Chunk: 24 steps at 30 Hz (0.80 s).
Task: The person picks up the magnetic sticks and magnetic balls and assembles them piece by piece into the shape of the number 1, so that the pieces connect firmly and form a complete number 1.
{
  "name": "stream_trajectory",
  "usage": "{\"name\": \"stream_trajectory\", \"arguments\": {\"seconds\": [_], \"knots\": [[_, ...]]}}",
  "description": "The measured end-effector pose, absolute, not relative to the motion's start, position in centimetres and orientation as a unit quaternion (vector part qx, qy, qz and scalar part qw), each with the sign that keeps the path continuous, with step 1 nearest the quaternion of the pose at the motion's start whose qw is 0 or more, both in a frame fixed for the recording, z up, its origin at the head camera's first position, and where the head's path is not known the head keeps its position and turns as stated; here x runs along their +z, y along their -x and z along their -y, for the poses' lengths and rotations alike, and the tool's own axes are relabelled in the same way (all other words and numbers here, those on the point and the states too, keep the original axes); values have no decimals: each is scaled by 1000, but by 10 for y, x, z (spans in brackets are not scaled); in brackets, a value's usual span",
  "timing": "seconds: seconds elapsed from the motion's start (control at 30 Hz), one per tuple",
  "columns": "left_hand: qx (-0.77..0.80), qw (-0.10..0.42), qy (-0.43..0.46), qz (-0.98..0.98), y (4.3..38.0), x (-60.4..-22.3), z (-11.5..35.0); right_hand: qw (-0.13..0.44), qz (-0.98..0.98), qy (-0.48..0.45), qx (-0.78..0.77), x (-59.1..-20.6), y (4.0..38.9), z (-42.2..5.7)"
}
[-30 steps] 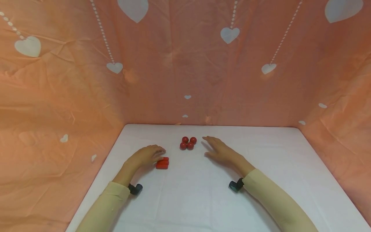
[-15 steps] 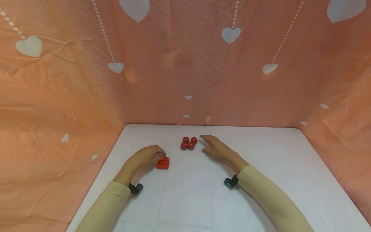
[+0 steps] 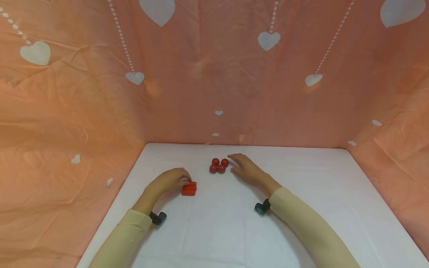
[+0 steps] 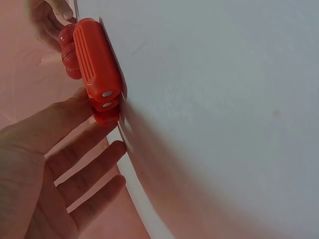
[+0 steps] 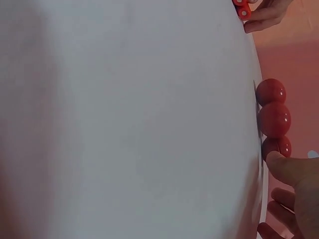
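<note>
1. Nearest were the two sleeves, pale yellow: the left sleeve (image 3: 122,238) was on the near left of the bars (image 3: 189,190), and the right sleeve (image 3: 310,223) was well to their right.
2. Each wrist carried a dark camera. The left camera (image 3: 158,218) was on the near left of the bars, the right camera (image 3: 262,207) to their right and also nearer.
3. The bars, three red ones, lay side by side on the white table (image 3: 218,230). In the left wrist view the nearest one showed long grooves, and their ends had a pale round spot.
4. The left hand (image 3: 169,179) was at the far left of the bars. Its thumb and forefinger were at the farthest bar, while the other fingers were spread; I cannot tell if it pinched this bar or only touched it.
5. The right hand (image 3: 247,169) was farther than the bars and well to their right. It was released, with fingers loosely spread just beside the balls (image 3: 221,169); whether the thumb touched one, I cannot tell.
6. The balls, four red and shiny, formed a close group beyond the bars and to their right, well apart from them.
7. Farthest behind the bars hung the orange cloth (image 3: 234,89) with pale hearts (image 3: 269,41).
</note>
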<state>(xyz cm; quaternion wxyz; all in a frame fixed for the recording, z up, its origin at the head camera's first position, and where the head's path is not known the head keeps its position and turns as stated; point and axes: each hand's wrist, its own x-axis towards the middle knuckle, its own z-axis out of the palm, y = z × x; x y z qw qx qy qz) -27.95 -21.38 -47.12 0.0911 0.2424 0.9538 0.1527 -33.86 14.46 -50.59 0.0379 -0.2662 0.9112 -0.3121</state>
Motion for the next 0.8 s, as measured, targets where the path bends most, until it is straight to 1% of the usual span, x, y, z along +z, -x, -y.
{"name": "stream_trajectory", "arguments": {"seconds": [0.37, 0.8], "knots": [[149, 85, -239, -956, 279, -472, 210, 34, -911, 260, -318, -506, 345, -136], [180, 93, -192, -960, 279, -470, 198, 18, -916, 267, -299, -506, 348, -126]]}}
